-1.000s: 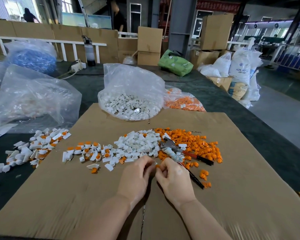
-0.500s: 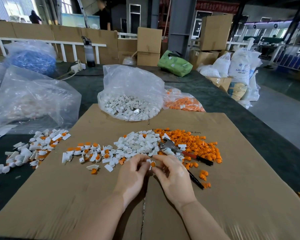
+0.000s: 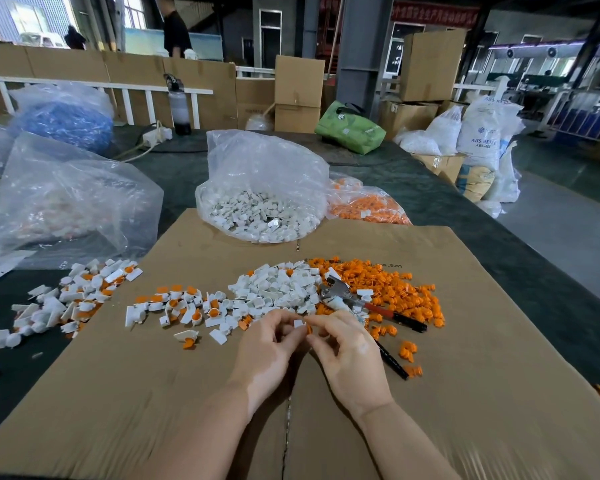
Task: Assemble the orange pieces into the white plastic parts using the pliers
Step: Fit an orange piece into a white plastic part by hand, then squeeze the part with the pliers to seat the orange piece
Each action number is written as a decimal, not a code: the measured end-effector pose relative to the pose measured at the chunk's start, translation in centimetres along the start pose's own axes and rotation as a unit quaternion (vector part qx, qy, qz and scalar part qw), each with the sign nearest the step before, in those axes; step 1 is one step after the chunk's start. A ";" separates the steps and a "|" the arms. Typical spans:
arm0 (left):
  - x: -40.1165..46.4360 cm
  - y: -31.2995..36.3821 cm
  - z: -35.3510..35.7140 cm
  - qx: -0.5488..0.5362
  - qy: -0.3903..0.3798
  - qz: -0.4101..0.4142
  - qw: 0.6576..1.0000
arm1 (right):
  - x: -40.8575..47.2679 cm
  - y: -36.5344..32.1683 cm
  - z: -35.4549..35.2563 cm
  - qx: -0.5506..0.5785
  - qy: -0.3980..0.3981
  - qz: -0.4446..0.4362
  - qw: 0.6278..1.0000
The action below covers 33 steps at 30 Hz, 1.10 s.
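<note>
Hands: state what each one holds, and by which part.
The left hand pinches a white plastic part at its edge; the right hand pinches an orange piece by its side against it.

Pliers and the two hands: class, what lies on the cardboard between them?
In the head view, a few loose white parts and orange pieces lie between the pliers and the right hand; the left hand sits beside it.

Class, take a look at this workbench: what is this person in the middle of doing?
A person is fitting small plastic pieces together by hand over a cardboard sheet. The left hand pinches a white part while the right hand presses an orange piece against it. The pliers lie unused on the loose orange pile, beside the white pile. Joined pieces lie to the left.
</note>
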State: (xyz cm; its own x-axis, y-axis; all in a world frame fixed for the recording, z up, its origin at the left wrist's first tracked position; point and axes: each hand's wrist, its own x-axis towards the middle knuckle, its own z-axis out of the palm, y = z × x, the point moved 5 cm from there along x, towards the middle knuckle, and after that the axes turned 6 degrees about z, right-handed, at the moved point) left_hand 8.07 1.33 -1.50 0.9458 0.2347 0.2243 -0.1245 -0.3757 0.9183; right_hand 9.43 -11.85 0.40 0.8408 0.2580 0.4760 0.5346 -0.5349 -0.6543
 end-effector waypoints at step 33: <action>3.1 0.6 -0.8 -0.258 0.073 -0.141 0.953 | 2.7 0.2 -2.8 0.011 -0.311 0.305 0.900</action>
State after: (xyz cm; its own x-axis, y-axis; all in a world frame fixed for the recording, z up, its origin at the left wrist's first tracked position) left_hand 10.65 2.54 0.00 0.9162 0.3978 -0.0475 -0.0378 0.2039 0.9783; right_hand 11.58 -13.54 3.23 0.8606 0.3259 -0.3913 -0.0458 -0.7157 -0.6969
